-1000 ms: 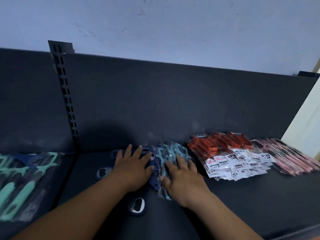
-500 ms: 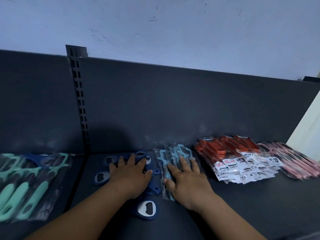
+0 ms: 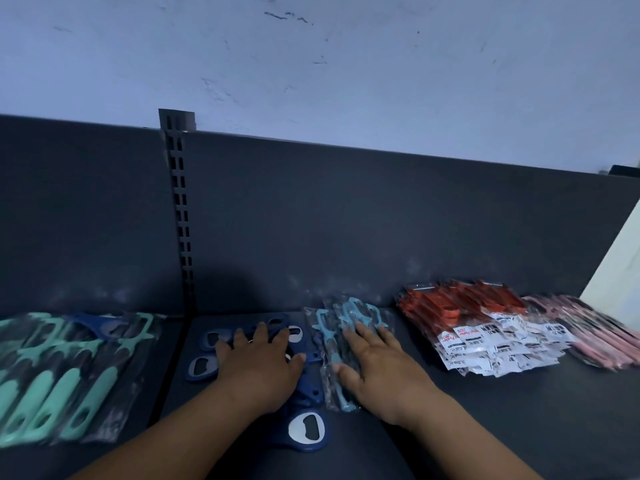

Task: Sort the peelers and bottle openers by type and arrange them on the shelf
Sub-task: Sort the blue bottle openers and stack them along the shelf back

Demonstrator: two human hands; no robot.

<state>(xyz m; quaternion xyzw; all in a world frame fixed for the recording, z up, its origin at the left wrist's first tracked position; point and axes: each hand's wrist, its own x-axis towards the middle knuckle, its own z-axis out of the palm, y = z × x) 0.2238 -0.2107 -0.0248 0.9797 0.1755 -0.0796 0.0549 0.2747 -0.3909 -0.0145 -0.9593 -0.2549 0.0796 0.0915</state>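
Several dark blue bottle openers [image 3: 306, 430] lie in a loose cluster on the dark shelf [image 3: 485, 427]. My left hand [image 3: 260, 368] rests flat on them, fingers spread. Beside it, my right hand [image 3: 377, 368] presses flat on a stack of light blue peelers [image 3: 341, 318] in clear bags. Neither hand grips anything. A pile of bagged orange peelers [image 3: 460, 308] with white labels lies to the right, and pink peelers [image 3: 595, 336] lie beyond it. Bagged mint-green peelers [image 3: 65, 382] cover the left shelf section.
A slotted upright [image 3: 180, 216] divides the dark back panel into two sections. A dark blue peeler [image 3: 95, 323] lies among the mint ones. A pale wall rises behind the shelf, and a cream panel [image 3: 620, 271] stands at the far right.
The view has tilted and shifted, so the piles sit lower and farther right in frame. Both hands stay flat on their piles, barely shifted.
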